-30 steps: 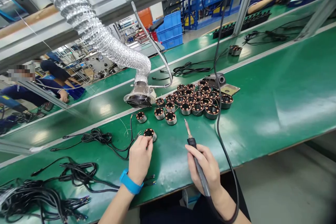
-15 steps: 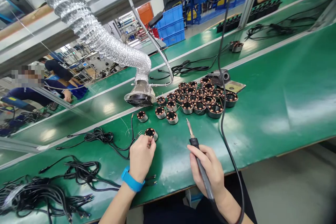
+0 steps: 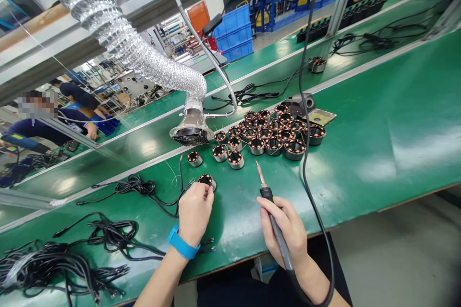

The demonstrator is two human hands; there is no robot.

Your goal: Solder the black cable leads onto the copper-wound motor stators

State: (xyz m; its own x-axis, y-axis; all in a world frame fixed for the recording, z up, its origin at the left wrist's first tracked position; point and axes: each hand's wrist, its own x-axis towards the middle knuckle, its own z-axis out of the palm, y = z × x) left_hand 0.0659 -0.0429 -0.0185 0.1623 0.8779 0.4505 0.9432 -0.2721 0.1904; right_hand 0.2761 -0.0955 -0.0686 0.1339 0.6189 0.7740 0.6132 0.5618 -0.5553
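My left hand [image 3: 196,208], with a blue band on its wrist, has its fingers closed at the near rim of a copper-wound motor stator [image 3: 213,184]. Its fingertips are partly hidden, and a black cable [image 3: 179,201] runs up beside that hand. In my right hand [image 3: 286,230] is a soldering iron [image 3: 277,235], held like a pen. The iron's bare tip points up and away, apart from every stator. Just beyond the left hand stands another stator [image 3: 195,159] with a black cable leading to it.
Several stators [image 3: 264,134] crowd the green bench behind the iron, near a metal stand [image 3: 300,103]. A fume hood [image 3: 190,129] hangs from a silver duct [image 3: 133,48]. Black cable bundles [image 3: 46,268] lie at left. The iron's cord [image 3: 306,163] loops on the right. Co-workers sit across the bench.
The view has shifted very slightly. My left hand stays at the stator with barely any movement, and the soldering iron is held in the same place.
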